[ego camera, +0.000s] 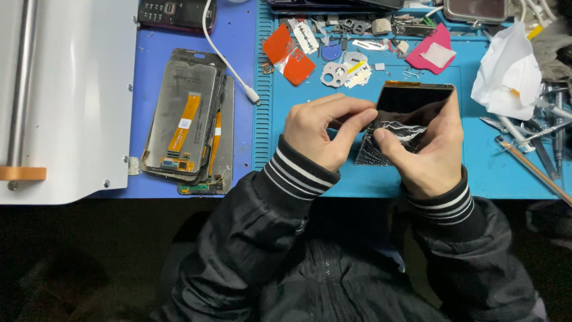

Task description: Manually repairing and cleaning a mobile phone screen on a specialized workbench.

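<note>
Nearest to me are the black jacket sleeves with striped cuffs, and just past them my two hands meet over the blue work mat [357, 179] on the table. My left hand [322, 134] is pinched, thumb and forefinger closed on the near left part of a phone screen panel [411, 104], right where the glass is shattered into white cracks. My right hand [432, 152] grasps the same panel from the right side, thumb pressed onto the cracked lower area and fingers wrapped along its right edge. The panel sits raised between the hands above the mat, its dark upper half still smooth and its far edge showing an orange strip. To my left, on the darker blue table surface, lies a stack of detached display panels [187, 125] face down with orange flex cables, and beyond it a white cable [229, 65] runs toward a dark keypad phone [173, 12]. Further left is a white machine housing [71, 95]. Beyond the hands the mat holds orange film pieces [289, 53], small metal parts and a pink cloth [432, 50]; to the right lie crumpled white tissue [509, 71] and tweezers [536, 134].
</note>
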